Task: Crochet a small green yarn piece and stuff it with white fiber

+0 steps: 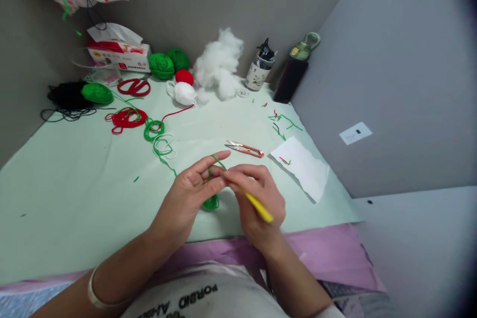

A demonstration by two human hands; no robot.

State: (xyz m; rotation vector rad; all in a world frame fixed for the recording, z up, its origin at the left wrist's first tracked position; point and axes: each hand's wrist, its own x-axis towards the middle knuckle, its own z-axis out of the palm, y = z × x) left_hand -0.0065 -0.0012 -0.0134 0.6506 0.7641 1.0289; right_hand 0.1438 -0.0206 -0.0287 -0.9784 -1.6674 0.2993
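My right hand (259,198) is closed around a crochet hook with a yellow handle (258,206). Its fingertips meet those of my left hand (196,184), which pinches green yarn (219,161) between thumb and fingers. The strand runs over my raised left index finger. Beneath the left hand hangs or lies a looped bundle of green yarn (211,202); I cannot tell which. My fingers hide the hook's tip and any stitches there. Just beyond the hands lie orange-handled thread snips (246,149), blades pointing left.
Loose red yarn (128,118) and green coils (154,130) lie left of centre. Behind are red scissors (134,87), a white yarn ball (184,93), stuffing (219,64), a tissue box (119,55), a pen cup (260,72) and a dark phone (290,80). Torn paper (305,174) lies right.
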